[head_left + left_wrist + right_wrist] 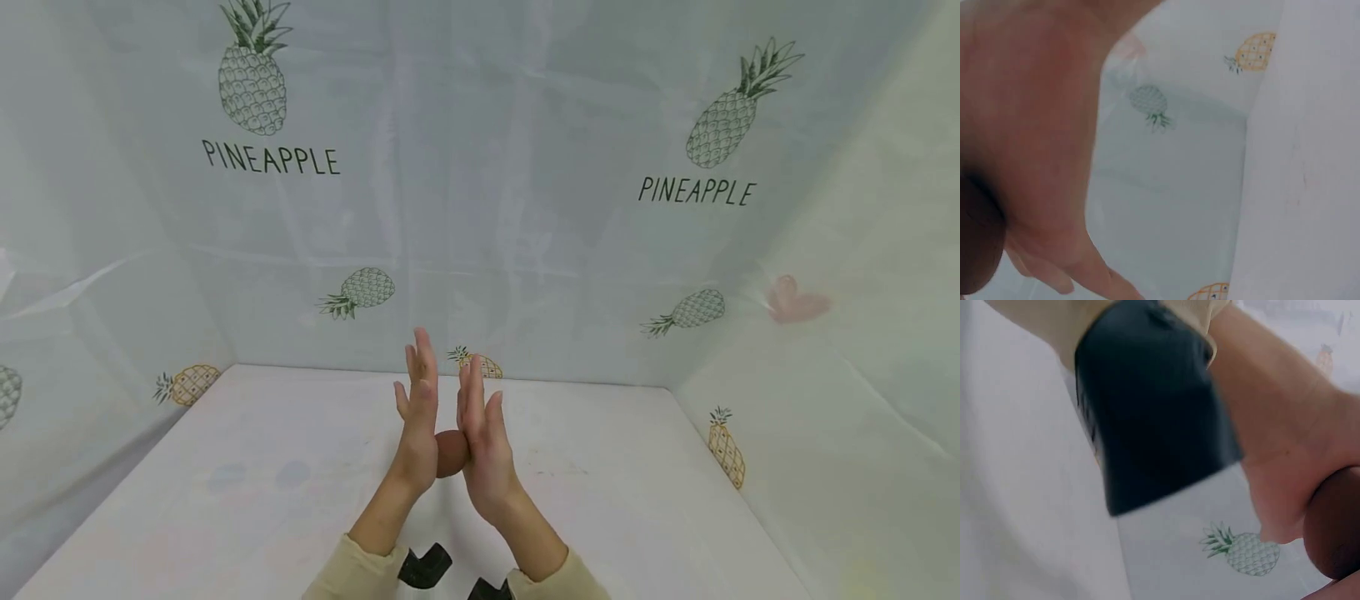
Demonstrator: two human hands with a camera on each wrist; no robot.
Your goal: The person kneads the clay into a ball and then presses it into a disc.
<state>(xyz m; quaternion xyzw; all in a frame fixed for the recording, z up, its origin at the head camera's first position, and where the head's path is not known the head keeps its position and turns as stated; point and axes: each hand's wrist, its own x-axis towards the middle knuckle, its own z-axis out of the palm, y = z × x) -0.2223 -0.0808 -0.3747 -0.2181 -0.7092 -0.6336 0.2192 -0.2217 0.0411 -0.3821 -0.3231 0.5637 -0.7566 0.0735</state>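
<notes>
A smooth brown ball [451, 454] sits between the heels of two upright palms, well above the white table [615, 467]. My left hand [417, 433] presses on it from the left, fingers straight and pointing up. From the other side my right hand [486, 446] presses against it, its fingers also straight and the thumb raised. In the left wrist view part of the brown ball [977, 240] shows at the left edge, against a palm. The right wrist view shows the brown ball [1336, 525] at the right edge; fingers are mostly out of frame there.
Pale sheeting [480, 200] printed with pineapples stands behind the table and along both sides. Black wrist devices [426, 567] sit at the beige sleeve cuffs [558, 582]. Faint marks [292, 475] show on the tabletop.
</notes>
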